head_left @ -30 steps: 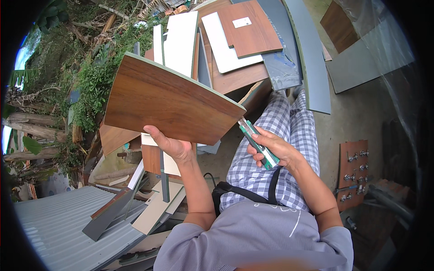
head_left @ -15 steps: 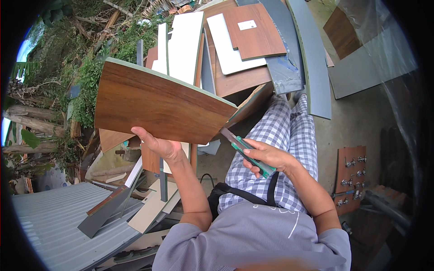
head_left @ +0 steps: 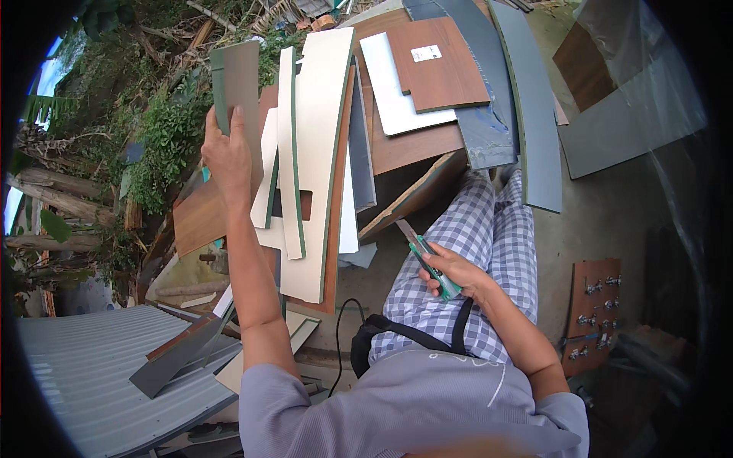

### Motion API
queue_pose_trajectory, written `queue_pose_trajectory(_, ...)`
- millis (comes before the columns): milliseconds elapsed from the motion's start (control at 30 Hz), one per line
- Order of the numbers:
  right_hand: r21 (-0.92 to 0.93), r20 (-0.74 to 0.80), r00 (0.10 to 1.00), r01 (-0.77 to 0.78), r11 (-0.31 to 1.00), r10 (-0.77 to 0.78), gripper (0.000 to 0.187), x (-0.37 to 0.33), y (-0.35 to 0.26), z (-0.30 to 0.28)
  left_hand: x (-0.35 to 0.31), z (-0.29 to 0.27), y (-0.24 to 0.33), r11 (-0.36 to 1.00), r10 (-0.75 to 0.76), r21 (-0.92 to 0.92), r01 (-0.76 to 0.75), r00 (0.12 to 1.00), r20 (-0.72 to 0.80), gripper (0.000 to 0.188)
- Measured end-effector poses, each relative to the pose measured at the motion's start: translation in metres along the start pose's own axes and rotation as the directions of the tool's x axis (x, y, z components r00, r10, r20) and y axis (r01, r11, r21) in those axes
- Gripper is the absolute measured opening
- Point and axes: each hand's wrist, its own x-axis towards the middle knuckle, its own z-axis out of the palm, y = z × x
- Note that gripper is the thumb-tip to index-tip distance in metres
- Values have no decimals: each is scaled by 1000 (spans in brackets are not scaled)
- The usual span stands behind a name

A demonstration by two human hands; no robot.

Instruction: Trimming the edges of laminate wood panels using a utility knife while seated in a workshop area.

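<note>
Right grip [head_left: 456, 269] round green cutter [head_left: 421, 249], stacked boards [head_left: 447, 80] ahead, apparently concrete floor [head_left: 584, 217].

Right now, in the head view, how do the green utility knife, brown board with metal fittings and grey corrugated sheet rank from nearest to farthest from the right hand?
1. Green utility knife: held in the right hand.
2. Brown board with metal fittings: off to the right.
3. Grey corrugated sheet: across the body, at lower left.

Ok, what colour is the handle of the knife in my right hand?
The knife handle is green and grey, seen best in the head view.
</note>
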Motion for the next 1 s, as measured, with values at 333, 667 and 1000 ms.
queue_pose_trajectory(333, 18, -10, 1000, 23, 1000, -22, 39, -3, 1, 0, 44, 103, -18, 869, 28, 451, -203, 931, 364, 28)
queue_pose_trajectory(667, 77, -31, 999, 27, 997, -24, 37, -5, -1, -3, -7, 159, -69, 763, 159, 578, -288, 951, 264, 47)
queue_pose_trajectory(1000, 53, -49, 997, 58, 997, -55, 39, -6, 3, -5, 18, 125, -67, 906, 78, 314, -283, 842, 534, 70)
